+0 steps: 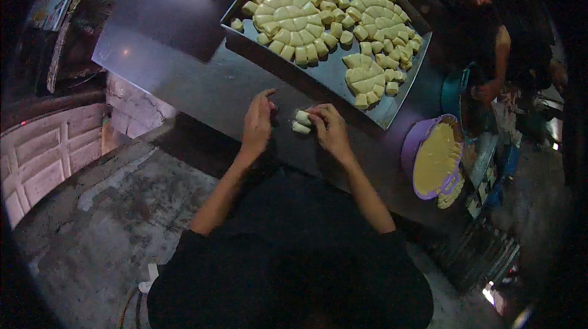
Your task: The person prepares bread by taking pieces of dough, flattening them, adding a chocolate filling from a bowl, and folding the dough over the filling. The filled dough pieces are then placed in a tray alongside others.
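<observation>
My left hand (257, 124) is over the dark metal table (153, 35), fingers loosely curved and apart, holding nothing, to the left of two small pale dough pieces. My right hand (331, 133) has its thumb and fingertips on the upper dough piece (302, 116); the lower piece (300, 127) lies just below it. Beyond my hands is a large metal tray (334, 84) with pale cut dough (288, 17) in rounded, segmented clusters and loose small pieces.
A purple tub (410, 151) of yellow dough (432, 157) stands at right, beside a teal container (451, 87). Another person's arm and hand (499, 59) are at the upper right. A white panelled door (55, 157) and concrete surface (92, 219) are at lower left.
</observation>
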A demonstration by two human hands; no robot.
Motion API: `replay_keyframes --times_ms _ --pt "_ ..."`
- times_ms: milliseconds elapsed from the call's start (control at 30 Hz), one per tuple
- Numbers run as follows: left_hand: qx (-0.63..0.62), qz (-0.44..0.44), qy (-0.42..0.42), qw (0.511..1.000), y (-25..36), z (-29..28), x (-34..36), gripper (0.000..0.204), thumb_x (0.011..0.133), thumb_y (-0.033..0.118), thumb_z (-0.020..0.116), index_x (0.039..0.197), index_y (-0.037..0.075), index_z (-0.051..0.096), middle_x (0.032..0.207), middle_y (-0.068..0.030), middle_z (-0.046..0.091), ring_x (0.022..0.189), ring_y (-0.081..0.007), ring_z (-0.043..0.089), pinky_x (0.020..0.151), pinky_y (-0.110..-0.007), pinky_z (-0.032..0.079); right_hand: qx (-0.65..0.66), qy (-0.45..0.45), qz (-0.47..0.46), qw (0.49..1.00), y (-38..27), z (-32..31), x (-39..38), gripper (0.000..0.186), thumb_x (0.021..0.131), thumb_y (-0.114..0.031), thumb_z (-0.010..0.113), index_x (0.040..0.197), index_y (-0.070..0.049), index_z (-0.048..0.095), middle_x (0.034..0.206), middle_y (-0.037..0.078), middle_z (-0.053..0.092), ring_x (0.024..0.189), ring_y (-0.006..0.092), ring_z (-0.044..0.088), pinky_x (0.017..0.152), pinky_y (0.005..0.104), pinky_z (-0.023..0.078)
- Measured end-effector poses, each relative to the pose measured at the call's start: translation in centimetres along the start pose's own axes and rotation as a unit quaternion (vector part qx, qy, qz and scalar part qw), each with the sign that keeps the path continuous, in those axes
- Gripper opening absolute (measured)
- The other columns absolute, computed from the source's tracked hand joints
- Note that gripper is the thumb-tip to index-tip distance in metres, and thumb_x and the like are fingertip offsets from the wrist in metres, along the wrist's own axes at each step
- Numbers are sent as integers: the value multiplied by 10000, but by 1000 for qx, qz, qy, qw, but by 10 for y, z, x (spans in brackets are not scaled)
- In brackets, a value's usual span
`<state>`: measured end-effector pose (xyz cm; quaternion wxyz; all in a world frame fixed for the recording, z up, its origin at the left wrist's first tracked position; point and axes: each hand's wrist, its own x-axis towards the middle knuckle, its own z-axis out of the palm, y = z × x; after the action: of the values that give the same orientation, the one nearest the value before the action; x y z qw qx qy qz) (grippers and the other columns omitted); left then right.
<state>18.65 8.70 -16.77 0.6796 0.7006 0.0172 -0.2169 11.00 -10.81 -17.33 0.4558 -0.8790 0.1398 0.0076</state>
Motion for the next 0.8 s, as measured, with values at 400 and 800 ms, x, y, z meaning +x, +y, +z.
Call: replay_keyframes --times_ms 400,800 --pt "304 219 -362 854 29 29 41 356 1000 260 454 1277 72 571 1110 -169 627 1063 -349 546 916 -446 416 -209 163 -34 964 -1 -97 68 165 887 -141 634 967 3 649 903 191 646 887 383 612 801 452 475" --pt "134 186 -24 973 58 32 -22 267 1011 167 481 1193 32 623 1088 -107 667 941 -177 628 866 -317 488 -119 247 -123 954 6 -118 127 183 876 -163 661 983 -21 707 913 157 703 848 286 692 766 361 532"
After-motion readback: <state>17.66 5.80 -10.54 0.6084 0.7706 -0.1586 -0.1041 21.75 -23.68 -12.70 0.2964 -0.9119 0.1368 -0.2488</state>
